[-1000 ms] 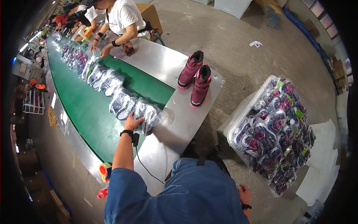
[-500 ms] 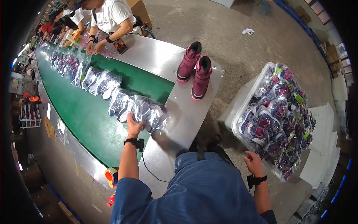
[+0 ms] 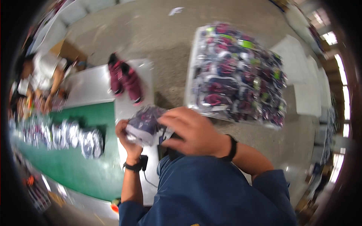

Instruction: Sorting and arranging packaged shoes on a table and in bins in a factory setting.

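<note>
My left hand (image 3: 129, 141) is closed on a pair of shoes in a clear plastic bag (image 3: 144, 126), dark purple with pale soles, held up in front of me over the table end. My right hand (image 3: 192, 130) is at the bag's right side, thumb and fingers apart; motion blurs it, and I cannot tell whether it touches the plastic. More bagged shoes (image 3: 90, 143) lie in a row on the green belt (image 3: 85, 179) to the left. Beyond my left hand, a pair of unwrapped maroon boots (image 3: 132, 84) stands on the metal table (image 3: 124, 109).
A white bin (image 3: 193, 71) heaped with bagged shoes (image 3: 230, 79) stands on the floor ahead to the right, with white panels (image 3: 298, 71) beside it. At the far left a person in white (image 3: 47, 75) works by the belt. An orange tape dispenser (image 3: 115, 206) is at the lower left.
My left hand has lifted a bagged pair off the row's near end. My right hand has come over from the right side to the bag. The view has turned right toward the bin.
</note>
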Demonstrator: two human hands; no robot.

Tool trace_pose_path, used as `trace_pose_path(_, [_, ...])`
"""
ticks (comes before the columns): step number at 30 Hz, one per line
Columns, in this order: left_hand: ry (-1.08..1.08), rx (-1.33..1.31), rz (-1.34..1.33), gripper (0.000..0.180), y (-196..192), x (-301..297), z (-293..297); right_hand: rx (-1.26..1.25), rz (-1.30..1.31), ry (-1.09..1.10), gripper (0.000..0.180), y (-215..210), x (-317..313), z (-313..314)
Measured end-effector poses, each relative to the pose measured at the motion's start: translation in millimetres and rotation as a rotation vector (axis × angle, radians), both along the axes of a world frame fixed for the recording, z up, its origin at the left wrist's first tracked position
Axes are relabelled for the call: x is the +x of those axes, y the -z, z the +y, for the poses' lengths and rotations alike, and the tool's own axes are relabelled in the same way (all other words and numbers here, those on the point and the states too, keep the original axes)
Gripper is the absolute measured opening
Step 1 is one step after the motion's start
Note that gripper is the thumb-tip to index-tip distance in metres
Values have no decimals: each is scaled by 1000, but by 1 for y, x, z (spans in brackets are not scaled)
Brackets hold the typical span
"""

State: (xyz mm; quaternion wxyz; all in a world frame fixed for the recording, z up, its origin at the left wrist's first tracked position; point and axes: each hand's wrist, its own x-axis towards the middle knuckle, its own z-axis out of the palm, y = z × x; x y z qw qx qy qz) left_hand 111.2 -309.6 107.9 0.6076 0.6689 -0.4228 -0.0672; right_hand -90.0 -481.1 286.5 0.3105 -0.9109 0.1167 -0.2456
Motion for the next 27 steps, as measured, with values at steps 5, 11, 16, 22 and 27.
trace_pose_path(5, [205,-4,-160,74,-54,-89,-55,-23,202,83,76,-11,-60,-3])
trace_pose_path(11, [398,42,-525,66,-80,-208,-128,-5,402,359,80,1,-199,-39])
trace_pose_path(16, [720,79,-628,63,-103,-319,-190,49,372,453,74,17,-341,-80])
trace_pose_path(22, [816,108,-320,70,-91,-393,-224,70,378,543,66,14,-506,-144])
trace_pose_path(27, [554,287,-100,63,-81,-396,-208,-268,508,585,60,23,-602,-214])
